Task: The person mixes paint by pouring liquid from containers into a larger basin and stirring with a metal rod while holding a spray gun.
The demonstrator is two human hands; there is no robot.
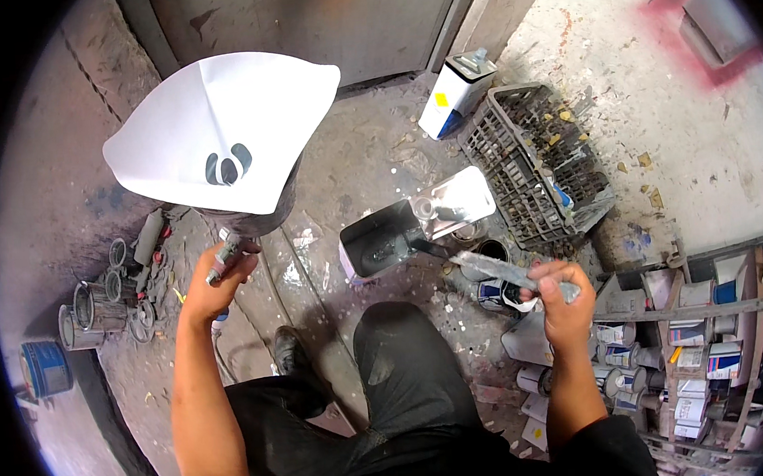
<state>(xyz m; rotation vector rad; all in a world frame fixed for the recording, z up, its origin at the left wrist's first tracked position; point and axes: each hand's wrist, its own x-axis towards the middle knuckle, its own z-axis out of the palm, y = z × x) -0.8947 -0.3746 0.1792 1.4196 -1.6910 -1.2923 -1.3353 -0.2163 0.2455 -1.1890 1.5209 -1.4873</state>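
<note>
My left hand [216, 280] is closed round a spray gun [225, 254], of which only a metal part shows past my fingers. Above it sits a dark, paint-stained cup [278, 214], topped by a wide white paper cone [245, 128] with a little dark liquid at its bottom. In my right hand [555, 297] is a grey, paint-crusted stirring stick [503, 267]. Its dark tip points left, at the right edge of an opened rectangular tin [347, 256] with dark paint inside. The tin's shiny lid [460, 199] is folded back.
A dark plastic crate [518, 171] stands to the right, beside a white rectangular can [453, 100]. Shelves of paint cans [684, 332] fill the lower right. Several dirty cups [94, 307] and a blue can [45, 368] are at left. A hose [274, 285] crosses the floor.
</note>
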